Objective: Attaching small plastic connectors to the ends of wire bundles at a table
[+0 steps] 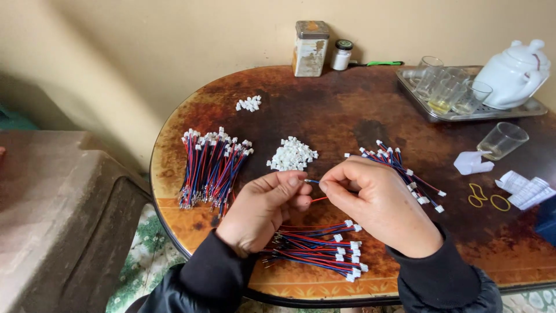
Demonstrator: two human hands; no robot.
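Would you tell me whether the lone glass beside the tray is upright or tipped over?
Tipped: the glass lies on its side on the table, mouth facing the tray.

Your right hand [379, 206] hides part of the thin red-and-blue wire [315, 191]; whatever its fingertips pinch is too small to tell.

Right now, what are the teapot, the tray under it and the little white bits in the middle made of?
The teapot looks like glazed white ceramic: smooth with soft shine. The tray seems to be metal, grey and dully reflective. The pile of small white connector housings is probably moulded plastic, matte and blocky, though they are too small to be sure.
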